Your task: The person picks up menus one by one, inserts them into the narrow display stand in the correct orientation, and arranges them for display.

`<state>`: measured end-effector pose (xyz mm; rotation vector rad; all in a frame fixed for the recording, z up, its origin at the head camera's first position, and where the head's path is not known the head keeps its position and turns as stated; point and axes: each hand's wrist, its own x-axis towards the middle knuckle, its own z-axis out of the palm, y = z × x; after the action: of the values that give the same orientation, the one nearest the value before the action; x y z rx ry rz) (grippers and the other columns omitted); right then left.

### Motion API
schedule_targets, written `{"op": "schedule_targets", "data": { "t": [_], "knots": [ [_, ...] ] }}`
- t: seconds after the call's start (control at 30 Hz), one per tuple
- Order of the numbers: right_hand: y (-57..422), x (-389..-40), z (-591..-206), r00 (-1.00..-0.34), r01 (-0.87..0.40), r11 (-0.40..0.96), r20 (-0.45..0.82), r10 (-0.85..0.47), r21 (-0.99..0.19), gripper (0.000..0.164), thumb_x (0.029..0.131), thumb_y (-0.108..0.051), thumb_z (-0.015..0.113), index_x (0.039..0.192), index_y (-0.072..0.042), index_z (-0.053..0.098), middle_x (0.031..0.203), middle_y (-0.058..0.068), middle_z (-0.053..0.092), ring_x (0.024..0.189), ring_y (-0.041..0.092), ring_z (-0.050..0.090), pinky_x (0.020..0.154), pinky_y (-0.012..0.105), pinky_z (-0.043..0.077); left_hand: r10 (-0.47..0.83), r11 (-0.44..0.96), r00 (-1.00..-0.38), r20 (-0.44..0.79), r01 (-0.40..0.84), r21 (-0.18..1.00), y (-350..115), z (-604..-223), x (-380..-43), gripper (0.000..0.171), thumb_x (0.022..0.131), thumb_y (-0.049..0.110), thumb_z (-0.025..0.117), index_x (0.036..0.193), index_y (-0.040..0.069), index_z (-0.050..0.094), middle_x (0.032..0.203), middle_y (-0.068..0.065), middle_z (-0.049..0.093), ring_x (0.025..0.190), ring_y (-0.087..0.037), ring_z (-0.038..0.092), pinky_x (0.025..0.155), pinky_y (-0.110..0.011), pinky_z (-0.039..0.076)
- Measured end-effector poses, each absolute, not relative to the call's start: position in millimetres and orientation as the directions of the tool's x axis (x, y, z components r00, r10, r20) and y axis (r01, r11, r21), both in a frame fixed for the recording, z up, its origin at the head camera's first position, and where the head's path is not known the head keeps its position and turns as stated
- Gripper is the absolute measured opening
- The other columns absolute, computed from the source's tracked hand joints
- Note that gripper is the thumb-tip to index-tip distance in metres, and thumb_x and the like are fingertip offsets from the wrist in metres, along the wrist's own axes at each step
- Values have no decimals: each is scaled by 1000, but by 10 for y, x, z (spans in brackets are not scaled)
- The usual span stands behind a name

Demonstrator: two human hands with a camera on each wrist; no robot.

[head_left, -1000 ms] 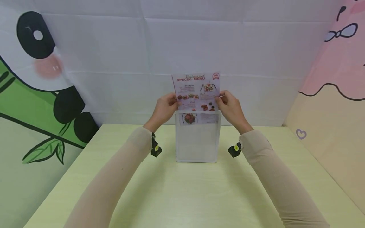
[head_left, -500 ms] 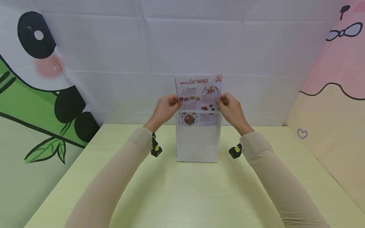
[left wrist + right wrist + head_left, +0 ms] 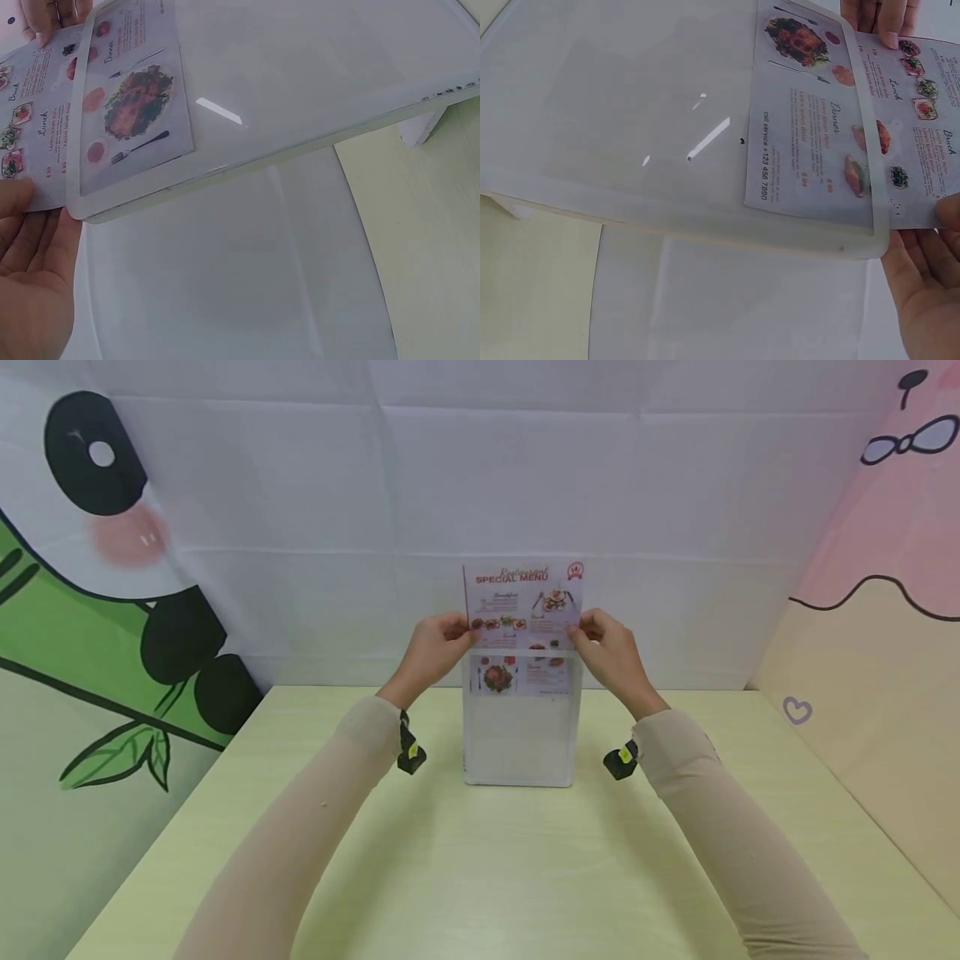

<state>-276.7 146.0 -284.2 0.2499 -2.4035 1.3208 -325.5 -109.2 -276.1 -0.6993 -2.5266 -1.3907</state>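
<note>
A printed restaurant menu sheet (image 3: pixel 517 602) stands upright, its lower part inside a clear, white-rimmed display stand (image 3: pixel 519 743) on the table. Through the stand's front panel, the sheet's lower food picture (image 3: pixel 139 101) and printed text (image 3: pixel 802 150) show. My left hand (image 3: pixel 435 647) pinches the sheet's left edge just above the stand's top rim. On the opposite edge, my right hand (image 3: pixel 611 652) pinches the sheet at about the same height, thumb in front. Fingers of both hands lie behind the paper, partly hidden in the head view.
The stand rests on a pale wooden table (image 3: pixel 480 868). Behind it hangs a white cloth backdrop (image 3: pixel 300 527). Cartoon-printed panels flank the table, a green and white one (image 3: pixel 75 635) at left and a pink and cream one (image 3: pixel 885 635) at right.
The menu sheet has slid lower into the stand, so more of it shows behind the clear panel. Both hands have moved slightly down with it, keeping hold of its edges.
</note>
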Motion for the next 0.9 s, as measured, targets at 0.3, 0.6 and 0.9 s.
{"op": "schedule_targets", "data": {
  "t": [0.3,0.6,0.9],
  "knots": [
    [1448,-2765,-2855,-902,-335,554,429,45,-762,18,97,-13,55,107,2,58,110,18,64,109,31,62,97,44,47,319,422,-873,370,480,769,-1093,-2802,-3252,17,96,15,60,106,2,65,110,-15,70,107,-27,66,97,-38,52],
    [1455,-2775,-2912,-883,-366,552,467,48,-749,17,98,-12,55,109,0,59,110,18,65,110,31,62,96,44,49,322,418,-865,384,494,763,-1089,-2839,-3263,17,96,15,60,106,3,65,110,-14,69,109,-28,64,97,-41,51],
    [1445,-2774,-2951,-866,-396,544,498,49,-740,19,98,-12,56,112,0,60,110,18,65,110,32,63,100,43,50,320,373,-871,373,478,795,-1115,-2873,-3244,17,96,18,60,107,6,66,111,-10,68,111,-26,61,100,-42,48]
  ]
}}
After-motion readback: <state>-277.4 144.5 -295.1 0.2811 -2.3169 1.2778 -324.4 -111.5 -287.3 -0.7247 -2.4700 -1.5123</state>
